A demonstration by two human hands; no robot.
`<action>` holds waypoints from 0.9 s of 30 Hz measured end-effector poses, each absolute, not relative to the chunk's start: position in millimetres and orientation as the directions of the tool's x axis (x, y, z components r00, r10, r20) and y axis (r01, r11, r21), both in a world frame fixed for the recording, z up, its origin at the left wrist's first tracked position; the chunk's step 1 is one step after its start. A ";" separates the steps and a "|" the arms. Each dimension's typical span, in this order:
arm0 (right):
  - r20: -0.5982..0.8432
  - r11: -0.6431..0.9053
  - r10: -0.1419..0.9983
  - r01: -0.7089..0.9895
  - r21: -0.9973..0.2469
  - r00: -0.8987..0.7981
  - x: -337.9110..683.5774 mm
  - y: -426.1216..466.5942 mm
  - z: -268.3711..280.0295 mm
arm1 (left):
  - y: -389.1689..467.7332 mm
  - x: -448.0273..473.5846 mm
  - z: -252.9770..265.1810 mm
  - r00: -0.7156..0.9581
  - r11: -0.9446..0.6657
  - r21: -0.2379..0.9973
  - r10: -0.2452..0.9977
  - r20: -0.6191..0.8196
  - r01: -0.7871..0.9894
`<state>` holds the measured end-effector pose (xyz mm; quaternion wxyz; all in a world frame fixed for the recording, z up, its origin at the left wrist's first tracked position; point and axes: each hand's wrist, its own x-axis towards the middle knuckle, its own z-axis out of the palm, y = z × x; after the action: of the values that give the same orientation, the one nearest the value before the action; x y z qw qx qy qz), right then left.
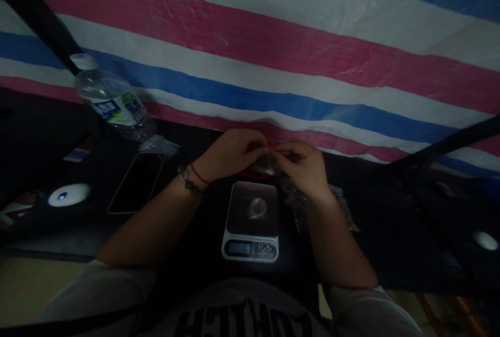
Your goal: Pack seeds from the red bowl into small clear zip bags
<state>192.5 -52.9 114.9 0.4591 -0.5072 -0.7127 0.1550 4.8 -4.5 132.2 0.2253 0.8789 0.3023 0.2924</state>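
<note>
My left hand (230,152) and my right hand (302,167) meet above the far edge of a small digital scale (252,220) on a dark table. Both pinch a small clear plastic bag (269,162) between the fingertips; its contents are too dim to make out. A red object shows just behind the fingers. On the scale's steel plate lies a small round reflection or item that I cannot identify. A red string and a beaded bracelet circle my left wrist.
A plastic water bottle (111,100) lies tilted at the back left, with a phone (136,183) face up beside it. A white puck light (69,194) glows at left, another (485,240) at right. A striped tarp (273,50) hangs behind.
</note>
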 end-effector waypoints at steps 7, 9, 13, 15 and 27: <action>0.480 0.398 0.877 0.553 -0.732 0.005 193.3 -56.5 120.3 | -16.4 12.8 135.1 0.543 -0.730 0.502 0.681 0.490 0.463; 0.489 0.393 0.872 0.570 -0.721 0.016 193.9 -57.0 122.0 | -19.3 14.3 136.4 0.543 -0.726 0.514 0.686 0.484 0.457; 0.514 0.413 0.858 0.586 -0.697 0.008 192.7 -56.0 124.1 | -20.1 14.1 138.8 0.543 -0.725 0.539 0.684 0.487 0.429; 0.516 0.416 0.856 0.577 -0.702 0.010 191.5 -55.2 124.2 | -18.5 13.1 139.5 0.551 -0.725 0.546 0.681 0.482 0.419; 0.462 0.386 0.887 0.519 -0.762 0.020 195.7 -52.9 117.9 | -6.5 -4.1 139.7 0.591 -0.732 0.493 0.676 0.440 0.471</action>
<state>195.7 -52.9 117.9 0.4879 -0.5212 -0.6744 0.1881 -4.1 -6.5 139.7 0.1645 0.8766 0.3271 0.3122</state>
